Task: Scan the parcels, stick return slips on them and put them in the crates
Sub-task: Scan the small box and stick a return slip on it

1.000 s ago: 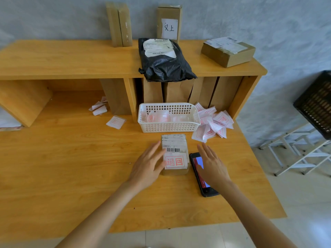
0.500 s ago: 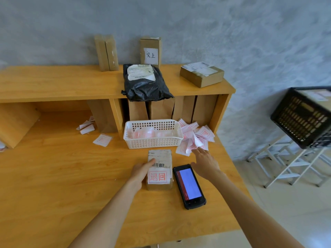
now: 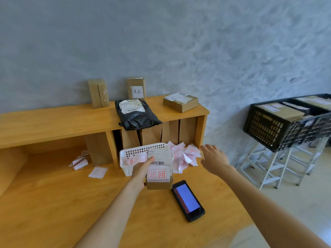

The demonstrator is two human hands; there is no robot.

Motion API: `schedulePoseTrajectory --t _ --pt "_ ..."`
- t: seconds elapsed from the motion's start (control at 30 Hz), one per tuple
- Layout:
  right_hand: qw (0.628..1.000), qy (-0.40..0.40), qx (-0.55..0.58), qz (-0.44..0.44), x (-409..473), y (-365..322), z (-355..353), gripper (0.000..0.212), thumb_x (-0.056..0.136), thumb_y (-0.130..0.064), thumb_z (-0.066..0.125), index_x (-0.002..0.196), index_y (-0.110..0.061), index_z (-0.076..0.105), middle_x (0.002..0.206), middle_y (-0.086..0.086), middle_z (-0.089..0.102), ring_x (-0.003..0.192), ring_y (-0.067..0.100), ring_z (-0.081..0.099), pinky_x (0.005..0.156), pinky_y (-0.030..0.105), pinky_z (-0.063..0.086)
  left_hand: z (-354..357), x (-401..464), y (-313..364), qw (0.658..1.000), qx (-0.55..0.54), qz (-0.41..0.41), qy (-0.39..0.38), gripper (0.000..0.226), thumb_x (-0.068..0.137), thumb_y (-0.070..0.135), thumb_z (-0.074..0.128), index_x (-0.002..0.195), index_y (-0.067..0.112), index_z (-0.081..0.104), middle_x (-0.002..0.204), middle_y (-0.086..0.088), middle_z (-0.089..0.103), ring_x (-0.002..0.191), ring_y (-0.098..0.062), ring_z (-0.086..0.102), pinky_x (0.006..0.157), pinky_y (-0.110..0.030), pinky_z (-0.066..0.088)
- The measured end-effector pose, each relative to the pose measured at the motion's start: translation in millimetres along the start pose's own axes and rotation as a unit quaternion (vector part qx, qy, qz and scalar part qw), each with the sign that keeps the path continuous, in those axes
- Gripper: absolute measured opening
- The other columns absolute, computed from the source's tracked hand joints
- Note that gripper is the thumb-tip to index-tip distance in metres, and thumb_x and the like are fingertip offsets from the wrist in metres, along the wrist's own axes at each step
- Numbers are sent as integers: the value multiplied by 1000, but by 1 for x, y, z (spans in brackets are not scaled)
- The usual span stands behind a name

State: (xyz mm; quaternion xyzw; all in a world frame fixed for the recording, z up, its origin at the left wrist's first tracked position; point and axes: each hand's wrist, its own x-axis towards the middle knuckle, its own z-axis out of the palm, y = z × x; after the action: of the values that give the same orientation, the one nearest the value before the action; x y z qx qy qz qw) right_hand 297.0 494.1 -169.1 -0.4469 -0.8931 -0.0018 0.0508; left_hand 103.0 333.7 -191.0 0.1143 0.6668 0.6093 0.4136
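Parcel [image 3: 159, 169], a small stiff box that looks light, is held up near the worktop's [image 3: 53, 203] right edge, left hand [image 3: 142, 170] gripping its left side, a good place to hold, while right hand [image 3: 213, 159] hangs open.

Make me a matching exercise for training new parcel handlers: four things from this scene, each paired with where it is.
Things:
1. small box
2. scanner
3. black bag parcel
4. black crate

Places:
A. on the upper shelf
B. on a white stand, right of the desk
C. in the left hand
D. flat on the desk

Pairs: 1-C, 2-D, 3-A, 4-B
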Motion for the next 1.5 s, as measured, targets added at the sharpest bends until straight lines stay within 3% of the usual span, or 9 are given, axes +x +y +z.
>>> schedulePoseTrajectory --t 0.1,0.23,0.57,0.8,0.9,1.1,1.27,1.4,1.5 --pt "999 26 -12 33 -13 8 -23 52 98 -21 47 147 -18 31 149 3 38 137 24 35 106 35 37 13 -7 32 999 22 -7 -48 26 88 36 68 106 16 66 94 -5 73 90 -22 67 87 -41 50" --pt "996 40 8 79 -44 39 -54 57 96 -30 51 148 -19 30 150 3 36 138 25 33 106 39 38 55 -16 56 991 53 -3 -124 22 89 41 65 97 21 63 92 -3 70 85 -18 62 68 -35 46" --pt "969 99 -23 223 -153 188 -123 57 90 -36 60 142 -18 41 141 4 46 131 24 40 106 40 40 234 -75 55 953 105 1 -286 38 84 51 66 98 16 69 94 -8 70 94 -26 62 85 -41 50" --pt "947 133 -40 289 -212 309 -141 61 90 -36 61 145 -22 38 147 1 43 135 22 38 108 38 35 387 -125 34 922 131 19 -364 32 87 52 61 95 20 64 92 -5 66 87 -22 58 84 -40 47" --pt "940 133 -46 311 -233 369 -140 59 91 -37 60 145 -22 38 146 0 42 136 22 37 108 37 34 462 -141 13 911 144 8 -386 39 82 52 68 100 17 69 99 -10 72 96 -27 63 96 -46 48" --pt "936 120 -57 327 -255 490 -147 59 92 -33 57 146 -21 36 149 0 39 139 21 32 111 36 29 591 -174 -13 889 183 27 -418 31 86 47 66 91 17 71 86 -5 74 91 -25 66 96 -46 48" --pt "940 106 -53 321 -236 565 -145 59 92 -32 57 146 -20 35 149 1 38 139 21 32 111 36 30 669 -167 -17 880 190 13 -435 30 88 42 66 98 14 73 84 -6 76 82 -23 71 74 -34 53" --pt "944 92 -42 314 -204 619 -129 59 92 -33 56 146 -20 34 151 0 37 140 21 30 110 35 29 723 -137 -19 881 204 11 -427 35 87 43 67 101 12 73 90 -9 76 89 -27 72 88 -41 54" --pt "948 83 -37 304 -169 661 -116 60 93 -34 56 147 -21 34 151 0 36 140 20 30 111 35 29 765 -105 -20 883 204 5 -422 32 87 39 68 102 11 73 90 -9 76 83 -25 73 77 -37 57"
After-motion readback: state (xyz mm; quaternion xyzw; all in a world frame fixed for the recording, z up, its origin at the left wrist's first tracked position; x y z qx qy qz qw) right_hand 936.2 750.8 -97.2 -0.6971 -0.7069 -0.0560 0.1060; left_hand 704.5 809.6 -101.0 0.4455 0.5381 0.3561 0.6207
